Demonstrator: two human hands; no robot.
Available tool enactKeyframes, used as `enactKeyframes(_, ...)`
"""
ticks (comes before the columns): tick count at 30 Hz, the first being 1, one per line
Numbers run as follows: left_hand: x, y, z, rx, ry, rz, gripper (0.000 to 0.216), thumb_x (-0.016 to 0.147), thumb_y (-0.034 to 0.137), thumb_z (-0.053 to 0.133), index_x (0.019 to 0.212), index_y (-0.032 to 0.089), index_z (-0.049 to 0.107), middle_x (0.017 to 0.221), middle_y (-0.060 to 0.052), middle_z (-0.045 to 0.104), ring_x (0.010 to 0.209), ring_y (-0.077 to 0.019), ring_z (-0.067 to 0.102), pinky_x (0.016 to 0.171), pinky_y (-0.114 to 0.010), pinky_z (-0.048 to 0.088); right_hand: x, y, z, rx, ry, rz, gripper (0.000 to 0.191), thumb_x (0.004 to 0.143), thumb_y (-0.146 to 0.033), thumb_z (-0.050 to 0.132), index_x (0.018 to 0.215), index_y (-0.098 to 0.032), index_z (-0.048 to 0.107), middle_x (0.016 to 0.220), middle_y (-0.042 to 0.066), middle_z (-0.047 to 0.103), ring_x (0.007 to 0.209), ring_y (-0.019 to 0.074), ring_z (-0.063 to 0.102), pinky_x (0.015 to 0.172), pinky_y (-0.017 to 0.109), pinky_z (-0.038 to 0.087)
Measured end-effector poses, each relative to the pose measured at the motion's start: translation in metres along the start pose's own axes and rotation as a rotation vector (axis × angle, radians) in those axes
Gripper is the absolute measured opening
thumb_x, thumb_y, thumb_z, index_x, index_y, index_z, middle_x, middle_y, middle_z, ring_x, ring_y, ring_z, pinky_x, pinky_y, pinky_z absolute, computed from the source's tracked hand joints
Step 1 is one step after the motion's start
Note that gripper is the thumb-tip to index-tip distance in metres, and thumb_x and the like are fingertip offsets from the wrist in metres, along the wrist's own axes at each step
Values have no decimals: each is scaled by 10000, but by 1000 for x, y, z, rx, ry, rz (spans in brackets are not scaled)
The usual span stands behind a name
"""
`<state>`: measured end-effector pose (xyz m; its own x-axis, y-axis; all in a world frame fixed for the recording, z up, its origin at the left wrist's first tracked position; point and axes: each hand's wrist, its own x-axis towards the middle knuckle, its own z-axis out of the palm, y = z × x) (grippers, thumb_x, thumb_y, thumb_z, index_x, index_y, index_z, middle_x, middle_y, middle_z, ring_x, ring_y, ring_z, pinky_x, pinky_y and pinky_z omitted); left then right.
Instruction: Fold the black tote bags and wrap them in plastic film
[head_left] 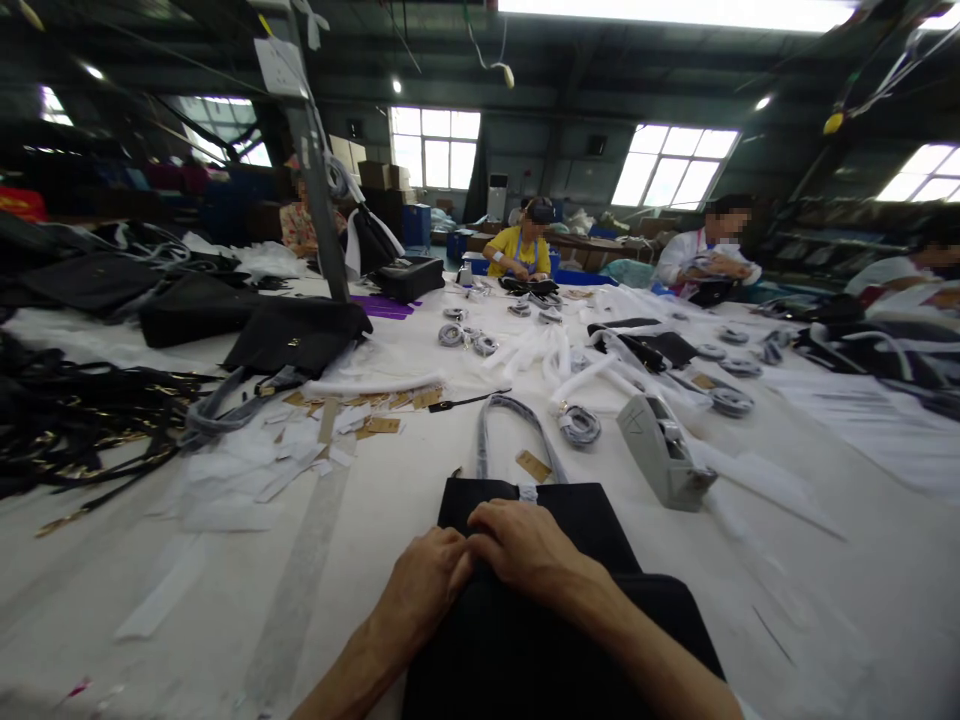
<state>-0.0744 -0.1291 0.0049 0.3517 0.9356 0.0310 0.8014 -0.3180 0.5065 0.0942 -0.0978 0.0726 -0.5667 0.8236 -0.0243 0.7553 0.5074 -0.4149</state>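
A black handbag (570, 620) lies flat on the white table right in front of me, its wrapped handle (517, 420) looping away from me with a brown tag (533, 465) on it. My left hand (421, 585) and my right hand (525, 545) rest together on the bag's upper part, fingers curled and pinched on its black material near the top edge. What the fingertips grip beyond the fabric is hidden.
A grey tape dispenser (664, 450) stands to the right. Paper scraps and tags (300, 440) litter the left, beside black straps (75, 420) and black bags (292, 335). Wrapped rolls (579, 425) lie farther out. Other people (525, 250) work at the far side.
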Motion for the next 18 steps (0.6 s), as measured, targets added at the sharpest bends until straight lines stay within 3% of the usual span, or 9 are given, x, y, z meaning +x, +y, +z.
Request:
enactKeyframes(5, -1, 2, 14, 80, 102, 4, 249, 928, 242, 433, 1001, 237, 671, 991, -51, 682, 911, -208, 608, 795, -306, 464, 41, 4, 24, 11, 44, -17, 152, 871, -278, 552, 921, -227, 685, 924, 37, 707, 868, 195, 644, 738, 274, 413)
enactKeyframes(9, 3, 2, 27, 138, 205, -75, 104, 841, 177, 541, 823, 207, 638, 897, -55, 664, 840, -233, 590, 747, -361, 457, 56, 27, 52, 138, 276, 23, 184, 917, -243, 482, 833, -204, 641, 860, 40, 675, 814, 175, 613, 743, 272, 417)
enactKeyframes(13, 3, 0, 34, 114, 350, -62, 99, 788, 117, 556, 753, 209, 563, 839, -49, 636, 802, -227, 569, 724, -366, 446, 60, 47, 70, 236, 357, -51, 193, 930, -261, 472, 809, -198, 609, 803, 33, 642, 776, 169, 595, 733, 266, 419)
enactKeyframes(18, 7, -7, 26, 10, 320, -14, 85, 796, 140, 565, 768, 218, 545, 819, -30, 627, 781, -209, 571, 706, -340, 444, 64, 53, 76, 251, 347, -76, 178, 927, -253, 487, 797, -198, 596, 794, 23, 631, 769, 159, 595, 723, 249, 406)
